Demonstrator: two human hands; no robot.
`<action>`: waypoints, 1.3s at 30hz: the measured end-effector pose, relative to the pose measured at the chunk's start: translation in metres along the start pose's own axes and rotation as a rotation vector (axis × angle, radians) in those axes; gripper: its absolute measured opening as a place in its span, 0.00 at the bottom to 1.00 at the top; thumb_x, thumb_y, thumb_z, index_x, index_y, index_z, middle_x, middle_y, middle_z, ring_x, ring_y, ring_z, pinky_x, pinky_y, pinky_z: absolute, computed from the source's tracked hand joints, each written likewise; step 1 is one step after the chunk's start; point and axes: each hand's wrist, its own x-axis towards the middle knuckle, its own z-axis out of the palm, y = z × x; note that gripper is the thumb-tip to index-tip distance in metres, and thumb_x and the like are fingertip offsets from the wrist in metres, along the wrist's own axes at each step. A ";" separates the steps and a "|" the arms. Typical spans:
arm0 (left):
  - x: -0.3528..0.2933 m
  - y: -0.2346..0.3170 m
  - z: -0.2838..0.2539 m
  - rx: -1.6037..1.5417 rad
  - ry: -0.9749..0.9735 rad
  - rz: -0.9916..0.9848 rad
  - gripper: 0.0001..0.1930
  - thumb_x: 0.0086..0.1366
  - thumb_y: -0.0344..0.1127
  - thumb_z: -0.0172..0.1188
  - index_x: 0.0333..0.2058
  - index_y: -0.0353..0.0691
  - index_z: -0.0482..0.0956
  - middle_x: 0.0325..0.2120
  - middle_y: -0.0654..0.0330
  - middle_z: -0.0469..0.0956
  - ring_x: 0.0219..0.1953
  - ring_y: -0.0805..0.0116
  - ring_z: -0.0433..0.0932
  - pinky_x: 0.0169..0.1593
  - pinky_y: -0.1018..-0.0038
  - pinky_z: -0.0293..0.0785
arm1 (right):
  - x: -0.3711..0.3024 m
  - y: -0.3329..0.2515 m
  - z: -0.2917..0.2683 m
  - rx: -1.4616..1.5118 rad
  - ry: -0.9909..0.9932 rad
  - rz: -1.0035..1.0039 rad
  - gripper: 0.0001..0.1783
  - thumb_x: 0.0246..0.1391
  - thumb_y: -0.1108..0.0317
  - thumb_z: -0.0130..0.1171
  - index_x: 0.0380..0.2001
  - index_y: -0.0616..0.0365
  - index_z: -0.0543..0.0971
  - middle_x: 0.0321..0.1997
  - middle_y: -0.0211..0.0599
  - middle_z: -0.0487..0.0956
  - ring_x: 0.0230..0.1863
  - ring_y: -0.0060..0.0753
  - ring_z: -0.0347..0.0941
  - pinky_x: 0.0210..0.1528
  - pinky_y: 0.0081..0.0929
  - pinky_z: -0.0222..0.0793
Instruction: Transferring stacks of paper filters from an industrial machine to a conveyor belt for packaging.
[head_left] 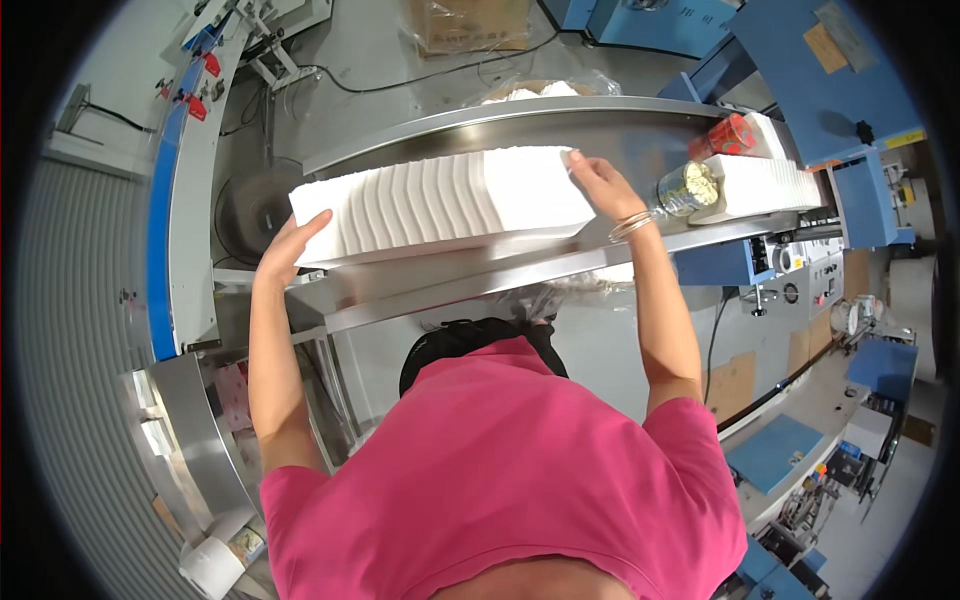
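Observation:
Between my two hands a long stack of white folded paper (pixel 430 205), which looks like tissues or napkins, lies across a shiny metal trough (pixel 430 285). Its left part shows wavy ridges, while its right part looks smooth. My left hand (pixel 290 248) presses against the left end, thumb on the near face. At the opposite end my right hand (pixel 606 188), with bracelets at the wrist, grips the upper corner. The undersides of both hands' fingers are partly hidden. Right of my right hand stands a clear jar (pixel 688 188) with pale contents.
Beyond the jar, a second white paper stack (pixel 765 188) and a red patterned container (pixel 727 137) sit at the trough's right end. Blue machinery (pixel 830 90) rises there. A blue-edged frame (pixel 165 230) stands left. A cardboard box (pixel 470 25) is on the far floor.

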 end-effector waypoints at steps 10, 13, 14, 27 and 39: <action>-0.025 0.009 0.064 -0.075 -0.057 0.065 0.50 0.53 0.60 0.62 0.62 0.31 0.47 0.60 0.50 0.57 0.62 0.58 0.56 0.64 0.71 0.48 | 0.003 0.039 -0.021 0.246 -0.397 0.264 0.50 0.47 0.26 0.41 0.66 0.47 0.53 0.72 0.39 0.43 0.72 0.43 0.32 0.62 0.64 0.31; -0.006 -0.011 0.045 -0.239 -0.079 0.033 0.49 0.53 0.58 0.63 0.62 0.32 0.48 0.59 0.51 0.60 0.59 0.62 0.61 0.61 0.71 0.56 | 0.002 0.038 -0.015 0.313 -0.355 0.162 0.49 0.49 0.31 0.48 0.63 0.57 0.56 0.68 0.42 0.54 0.69 0.40 0.45 0.66 0.43 0.38; -0.008 -0.014 0.047 -0.292 -0.103 0.017 0.48 0.53 0.57 0.64 0.61 0.33 0.50 0.58 0.52 0.62 0.58 0.64 0.64 0.59 0.71 0.59 | -0.008 0.023 -0.009 0.269 -0.366 0.114 0.50 0.49 0.33 0.51 0.63 0.62 0.57 0.67 0.43 0.57 0.68 0.38 0.48 0.66 0.36 0.41; -0.034 -0.023 0.077 -0.476 -0.189 0.023 0.28 0.51 0.45 0.68 0.48 0.36 0.73 0.44 0.57 0.75 0.46 0.69 0.73 0.45 0.71 0.71 | -0.027 -0.025 0.039 0.207 -0.318 0.149 0.41 0.42 0.57 0.66 0.57 0.63 0.64 0.58 0.36 0.67 0.59 0.34 0.59 0.58 0.30 0.54; -0.149 -0.051 -0.024 -0.528 0.443 0.460 0.18 0.46 0.49 0.70 0.31 0.41 0.83 0.24 0.63 0.78 0.31 0.76 0.75 0.35 0.78 0.70 | -0.043 -0.160 0.129 0.273 -0.540 -0.349 0.37 0.47 0.68 0.62 0.59 0.68 0.60 0.59 0.40 0.65 0.59 0.37 0.61 0.62 0.31 0.53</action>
